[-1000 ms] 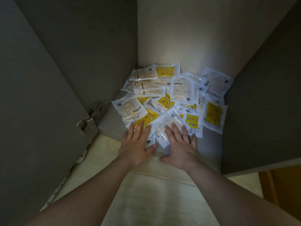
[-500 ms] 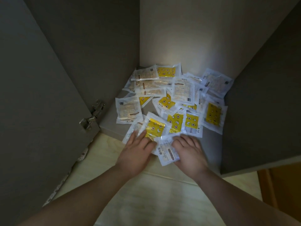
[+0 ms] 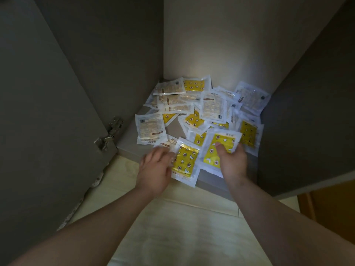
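Two yellow-printed packets up front, both at the near edge of the cabinet shelf, ahead of the pile of similar sachets scattered back to the rear wall. Right packet lifted clear of the heap and clamped by the right hand: thumb pressed flat on the printed face, remaining fingers curled behind it. Left packet just beside it, lower end hanging past the shelf lip, touched along its left border by the left hand; fingers bent and close together there, yet too blurred to tell a true pinch from a mere push. Likely handling: very light, thin, limp film with a flat pad inside, so bound to flex and droop from any corner hold; glossy wrapper, hence slippery and prone to sliding off neighbours or fanning out of a stack. Probably not fragile, though easily creased, with sealed edges liable to catch on one another. Best taken across the middle, thumb on top and fingers beneath, or by the clear sealed margin when peeling one off the heap; never by fingertips on the shiny face alone. Off to the side, left door standing open on its hinge, pale floor below
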`<state>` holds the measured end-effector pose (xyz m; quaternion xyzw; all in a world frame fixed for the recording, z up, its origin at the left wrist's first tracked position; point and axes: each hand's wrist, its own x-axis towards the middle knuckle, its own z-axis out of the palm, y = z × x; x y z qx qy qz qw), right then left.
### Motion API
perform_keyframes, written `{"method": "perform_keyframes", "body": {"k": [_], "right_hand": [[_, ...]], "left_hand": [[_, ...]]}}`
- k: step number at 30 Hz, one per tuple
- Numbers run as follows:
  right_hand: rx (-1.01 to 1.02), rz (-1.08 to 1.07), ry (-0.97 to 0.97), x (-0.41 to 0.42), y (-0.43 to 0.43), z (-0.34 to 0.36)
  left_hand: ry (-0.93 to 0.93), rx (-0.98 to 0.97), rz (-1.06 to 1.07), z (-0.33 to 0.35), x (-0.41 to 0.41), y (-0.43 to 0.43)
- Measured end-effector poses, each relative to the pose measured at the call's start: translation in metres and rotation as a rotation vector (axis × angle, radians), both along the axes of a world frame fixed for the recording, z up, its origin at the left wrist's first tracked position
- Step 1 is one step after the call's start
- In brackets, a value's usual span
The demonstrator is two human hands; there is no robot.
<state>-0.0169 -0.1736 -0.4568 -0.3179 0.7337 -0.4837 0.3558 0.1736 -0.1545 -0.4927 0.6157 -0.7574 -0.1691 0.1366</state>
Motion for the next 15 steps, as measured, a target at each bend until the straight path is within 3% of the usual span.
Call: {"method": "perform_keyframes", "body": {"k": [2, 5, 6, 10, 15], "right_hand": [[0.079, 0.029, -0.151, 0.01, 0.001, -0.002], [0.209, 0.144, -0.205, 0.021, 0.009, -0.015], [0.232, 0.175, -0.149, 0.024, 0.01, -0.018], [0.456, 0.391, 0.408, 0.035, 0.011, -0.018], [0.501, 0.576, 0.608, 0.046, 0.016, -0.02]], "left_hand": [[-0.035, 0.092, 0.156, 0.002, 0.006, -0.001], [0.006, 0.204, 0.305, 0.004, 0.014, 0.0], [0.058, 0.242, 0.352, 0.004, 0.015, -0.001], [0.419, 0.285, 0.515, 0.004, 0.009, -0.007], [0.926, 0.46, 0.673, 0.007, -0.007, -0.011]]}}
